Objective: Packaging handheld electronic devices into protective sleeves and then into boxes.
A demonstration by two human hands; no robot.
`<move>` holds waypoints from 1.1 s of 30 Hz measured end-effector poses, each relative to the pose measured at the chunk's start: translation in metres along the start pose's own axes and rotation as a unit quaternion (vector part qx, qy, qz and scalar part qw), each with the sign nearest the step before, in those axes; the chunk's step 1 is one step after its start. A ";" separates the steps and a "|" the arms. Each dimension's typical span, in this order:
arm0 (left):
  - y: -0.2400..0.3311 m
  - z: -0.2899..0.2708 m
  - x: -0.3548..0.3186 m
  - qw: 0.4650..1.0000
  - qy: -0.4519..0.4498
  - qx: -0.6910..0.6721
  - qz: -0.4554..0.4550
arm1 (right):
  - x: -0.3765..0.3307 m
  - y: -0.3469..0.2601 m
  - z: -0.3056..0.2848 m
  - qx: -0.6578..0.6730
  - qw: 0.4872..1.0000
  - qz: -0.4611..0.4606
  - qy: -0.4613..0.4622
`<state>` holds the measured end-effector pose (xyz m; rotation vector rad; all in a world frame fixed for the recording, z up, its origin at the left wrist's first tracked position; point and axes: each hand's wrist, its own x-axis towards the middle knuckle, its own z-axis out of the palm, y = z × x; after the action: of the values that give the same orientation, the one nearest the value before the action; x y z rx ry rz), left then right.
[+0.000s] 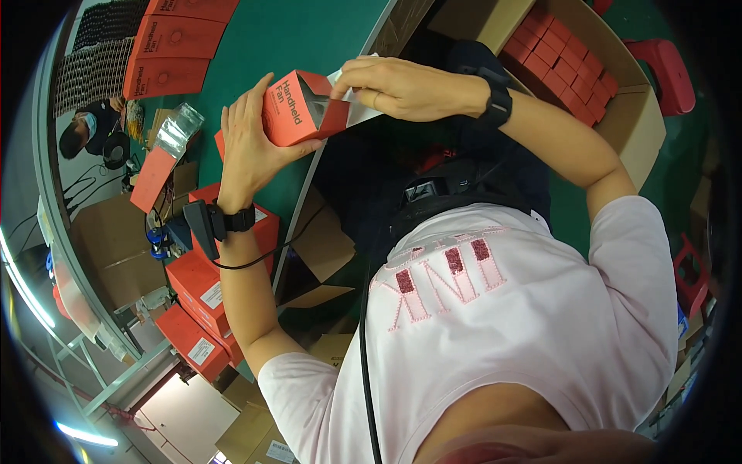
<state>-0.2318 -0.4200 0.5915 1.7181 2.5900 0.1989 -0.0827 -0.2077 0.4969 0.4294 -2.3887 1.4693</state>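
A small red cardboard box [287, 110] is held up over the edge of the green table, its end facing my right hand open. My left hand [251, 143] is wrapped round the box, thumb along the lower side and fingers along the far side. At the open end, my right hand [386, 89] has its fingers pinched together. A thin white flap-like piece [365, 114] shows under these fingers; whether it belongs to the box cannot be told. The inside of the box looks grey and its contents are hidden.
More red boxes stand on the green table [259, 39] at the far left, with others stacked [202, 290] beside my left forearm. An open carton [638, 131] of small red boxes is at the right, near a red stool [661, 76]. Another person [93, 127] sits across the table.
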 end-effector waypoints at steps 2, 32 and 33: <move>0.002 -0.003 -0.001 1.000 -0.009 -0.025 -0.010 | -0.008 -0.003 -0.006 0.056 0.997 0.027 -0.035; -0.008 0.001 -0.005 0.994 0.044 -0.081 -0.057 | 0.077 0.025 0.002 0.131 0.990 0.052 0.005; -0.011 0.002 -0.001 0.996 0.051 -0.068 -0.040 | 0.080 0.024 -0.003 0.101 0.994 0.037 0.028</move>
<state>-0.2411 -0.4248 0.5880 1.5951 2.6403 0.4608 -0.1647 -0.2021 0.5111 0.3436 -2.2446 1.7405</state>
